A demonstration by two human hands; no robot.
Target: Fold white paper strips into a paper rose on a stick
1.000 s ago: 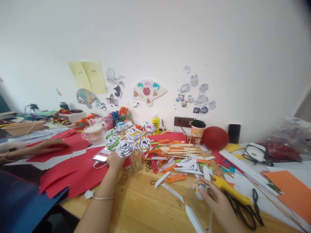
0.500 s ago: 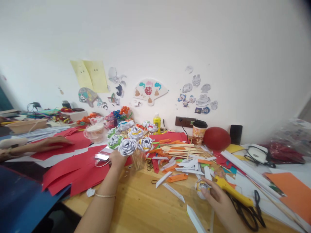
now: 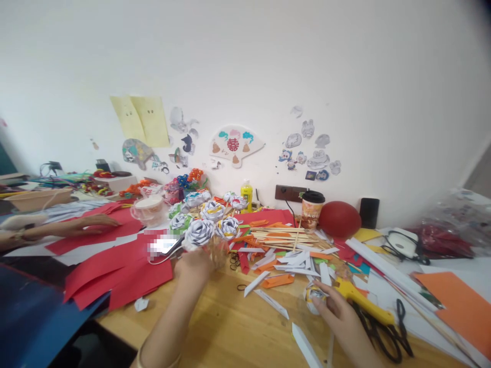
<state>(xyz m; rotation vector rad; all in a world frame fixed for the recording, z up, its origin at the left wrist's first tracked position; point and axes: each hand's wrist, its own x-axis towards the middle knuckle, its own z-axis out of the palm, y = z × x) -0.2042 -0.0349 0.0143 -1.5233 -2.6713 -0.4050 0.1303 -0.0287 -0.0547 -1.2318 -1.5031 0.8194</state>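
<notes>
My right hand (image 3: pixel 337 309) pinches a white and yellow paper flower (image 3: pixel 315 299) low over the wooden table, with a pale stem running down below it. My left hand (image 3: pixel 195 268) is blurred and stands in front of a bunch of rolled paper flowers (image 3: pixel 199 232). Its fingers are hidden from me, so what it holds, if anything, does not show. The bunch rises on sticks from a clear holder (image 3: pixel 218 250) beside that hand. Close by my right hand lie a yellow glue gun (image 3: pixel 364 301) and black-handled scissors (image 3: pixel 387 337).
Folded paper strips (image 3: pixel 276 268) and wooden sticks (image 3: pixel 282 236) cover the table's middle. Behind them stand a paper cup (image 3: pixel 311 212), a red balloon (image 3: pixel 339 219) and a yellow bottle (image 3: pixel 246 195). At left, another person's hand (image 3: pixel 92 222) rests on red paper (image 3: pixel 123 271), near a lit phone (image 3: pixel 169 245).
My left hand has come back toward me and slightly right, uncovering more of the phone behind it. My right hand keeps its hold on the paper flower.
</notes>
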